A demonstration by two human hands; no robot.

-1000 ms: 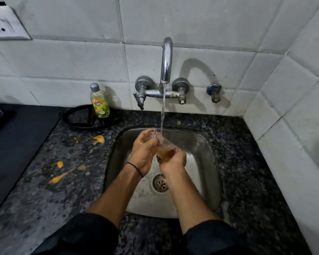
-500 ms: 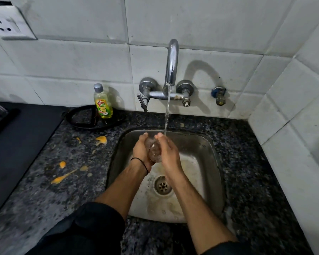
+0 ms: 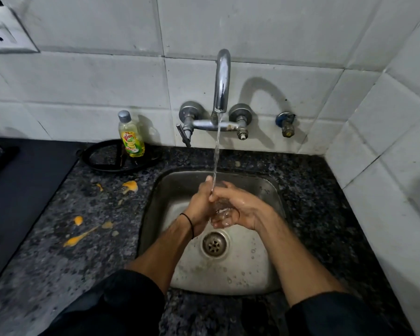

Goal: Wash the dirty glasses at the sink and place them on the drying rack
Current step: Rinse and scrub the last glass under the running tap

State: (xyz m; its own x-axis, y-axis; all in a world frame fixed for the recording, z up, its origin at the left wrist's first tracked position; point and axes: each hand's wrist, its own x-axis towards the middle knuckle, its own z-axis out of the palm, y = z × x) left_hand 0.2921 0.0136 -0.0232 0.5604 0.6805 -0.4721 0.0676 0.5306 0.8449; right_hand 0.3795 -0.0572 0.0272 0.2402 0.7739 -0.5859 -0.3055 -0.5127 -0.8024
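Lowered, the glass (image 3: 222,214) seems sideways, clasped between left hand (image 3: 198,209) and right hand (image 3: 246,209) fingers (image 3: 228,190).

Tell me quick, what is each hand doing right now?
Left hand: pressed against the glass; whether it grips cannot be told.
Right hand: closed round the glass.

glass (image 3: 224,215): clear, wet, glossy before you
sink (image 3: 261,190): your dull, scuffed stainless steel
tap (image 3: 222,76): shiny chrome
desk (image 3: 58,251): speckled polished stone
soap bottle (image 3: 131,139): glossy plastic
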